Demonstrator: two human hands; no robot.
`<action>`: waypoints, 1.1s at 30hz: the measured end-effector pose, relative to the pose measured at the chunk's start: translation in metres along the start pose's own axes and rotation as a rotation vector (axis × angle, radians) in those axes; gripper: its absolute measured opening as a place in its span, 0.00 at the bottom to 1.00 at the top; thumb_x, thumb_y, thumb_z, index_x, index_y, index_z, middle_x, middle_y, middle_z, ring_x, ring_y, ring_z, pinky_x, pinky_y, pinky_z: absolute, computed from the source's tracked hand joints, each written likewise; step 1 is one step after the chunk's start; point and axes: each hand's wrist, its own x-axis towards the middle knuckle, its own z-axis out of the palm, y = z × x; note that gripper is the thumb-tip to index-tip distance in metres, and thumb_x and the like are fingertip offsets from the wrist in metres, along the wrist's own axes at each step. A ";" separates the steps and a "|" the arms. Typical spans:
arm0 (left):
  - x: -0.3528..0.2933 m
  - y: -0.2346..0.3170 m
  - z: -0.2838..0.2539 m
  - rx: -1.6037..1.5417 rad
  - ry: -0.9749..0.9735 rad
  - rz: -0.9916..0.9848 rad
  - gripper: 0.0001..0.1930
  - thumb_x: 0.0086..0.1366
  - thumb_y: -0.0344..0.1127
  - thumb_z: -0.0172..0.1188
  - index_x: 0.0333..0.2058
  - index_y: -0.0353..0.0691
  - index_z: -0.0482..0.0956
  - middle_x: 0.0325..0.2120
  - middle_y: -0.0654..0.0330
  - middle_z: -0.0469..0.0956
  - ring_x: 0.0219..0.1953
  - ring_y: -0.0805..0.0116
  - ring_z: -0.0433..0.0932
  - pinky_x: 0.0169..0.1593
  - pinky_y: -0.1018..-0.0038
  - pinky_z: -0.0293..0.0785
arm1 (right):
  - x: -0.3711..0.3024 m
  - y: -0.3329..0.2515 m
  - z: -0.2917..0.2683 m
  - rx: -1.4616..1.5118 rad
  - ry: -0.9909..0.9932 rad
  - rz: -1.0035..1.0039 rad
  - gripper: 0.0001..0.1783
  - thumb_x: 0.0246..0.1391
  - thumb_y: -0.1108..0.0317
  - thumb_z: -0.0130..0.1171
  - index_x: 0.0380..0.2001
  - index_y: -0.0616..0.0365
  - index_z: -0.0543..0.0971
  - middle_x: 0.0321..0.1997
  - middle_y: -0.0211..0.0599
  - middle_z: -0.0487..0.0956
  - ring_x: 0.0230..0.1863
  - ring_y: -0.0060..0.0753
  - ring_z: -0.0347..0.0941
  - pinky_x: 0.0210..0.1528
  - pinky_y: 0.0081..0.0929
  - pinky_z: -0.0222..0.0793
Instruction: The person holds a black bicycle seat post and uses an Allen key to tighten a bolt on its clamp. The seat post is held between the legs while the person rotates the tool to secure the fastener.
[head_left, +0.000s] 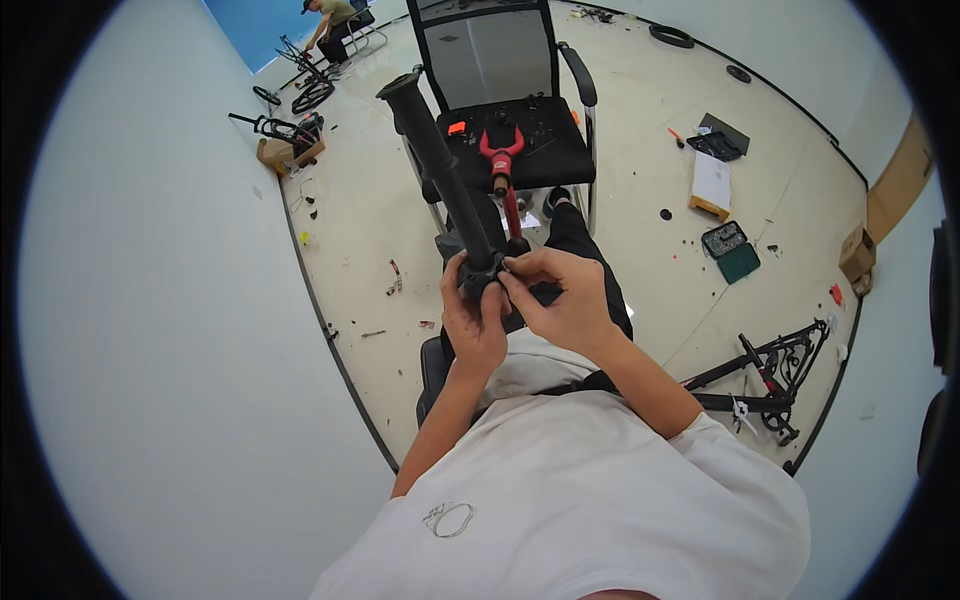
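Note:
A long black bicycle handlebar post [435, 150] slants up and away from me, its flared end at the far left and its clamp end near my lap. My left hand [474, 325] is closed around the clamp [482, 272] from below and the left. At the clamp's right side, my right hand [562, 300] pinches with thumb and forefinger; whatever lies between those fingertips is too small to make out. Just beyond my hands, a red fork-shaped bicycle part [501, 152] with a shaft rests against the seat of a black office chair [485, 55].
Small loose parts and an orange piece [457, 128] lie on the chair seat. To the right are an open green parts case [738, 262], a white-topped box [711, 183] and a black bicycle frame [765, 385]. Far left, a person [335, 25] sits by bicycle parts.

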 end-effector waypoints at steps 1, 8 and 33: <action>0.000 0.001 0.001 -0.004 0.004 0.012 0.26 0.70 0.30 0.49 0.63 0.34 0.53 0.44 0.52 0.75 0.42 0.73 0.76 0.46 0.80 0.71 | 0.000 -0.003 0.000 0.032 0.009 0.032 0.06 0.49 0.77 0.65 0.32 0.67 0.81 0.28 0.38 0.84 0.29 0.30 0.84 0.31 0.19 0.76; 0.002 0.002 0.004 -0.012 0.122 0.161 0.27 0.69 0.27 0.50 0.63 0.32 0.52 0.34 0.58 0.75 0.27 0.79 0.71 0.32 0.83 0.69 | -0.005 -0.007 0.009 0.171 0.037 0.094 0.06 0.48 0.76 0.67 0.29 0.67 0.80 0.25 0.39 0.82 0.24 0.25 0.81 0.28 0.18 0.74; 0.002 -0.012 0.004 -0.025 0.098 0.138 0.25 0.69 0.29 0.53 0.61 0.33 0.55 0.33 0.59 0.76 0.26 0.81 0.71 0.30 0.85 0.67 | 0.002 -0.002 -0.003 -0.205 -0.095 -0.160 0.09 0.49 0.74 0.66 0.33 0.66 0.80 0.27 0.37 0.79 0.24 0.31 0.79 0.26 0.22 0.76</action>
